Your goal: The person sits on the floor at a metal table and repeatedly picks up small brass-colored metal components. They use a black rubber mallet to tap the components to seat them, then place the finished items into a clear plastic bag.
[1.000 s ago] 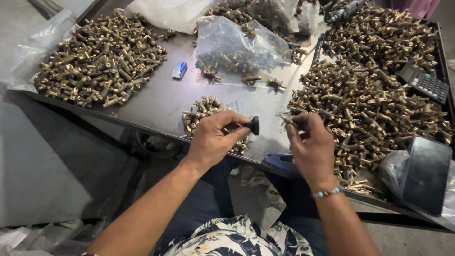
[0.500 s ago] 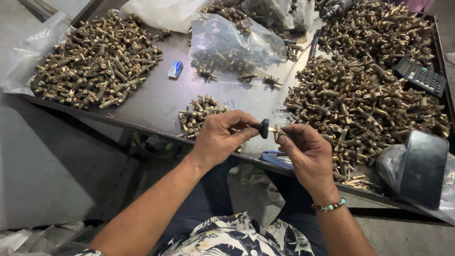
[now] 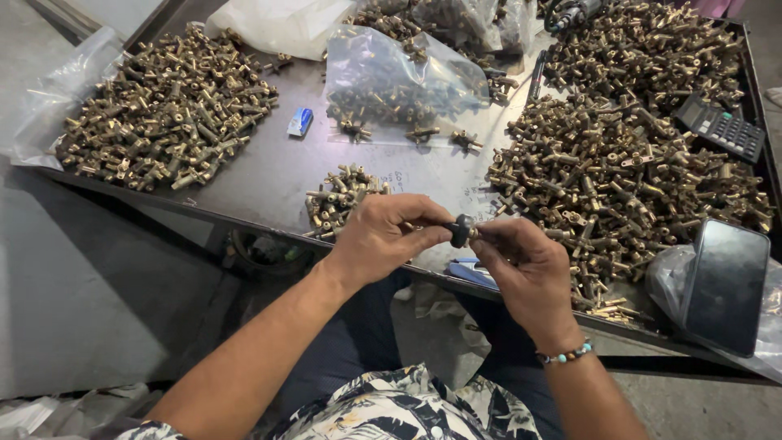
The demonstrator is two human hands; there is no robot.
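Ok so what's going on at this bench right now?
A seated person holds a small black round-headed part between both hands, the left hand and right hand meeting just above the near edge of the dark metal table. The table carries large heaps of small brass fittings, a smaller pile just beyond the hands, and a clear plastic bag with more. A black smartphone and a dark calculator lie to the right.

Floral black-and-white shirt [image 3: 407,411], dark trousers [image 3: 358,342] — beaded bracelet [image 3: 564,355]
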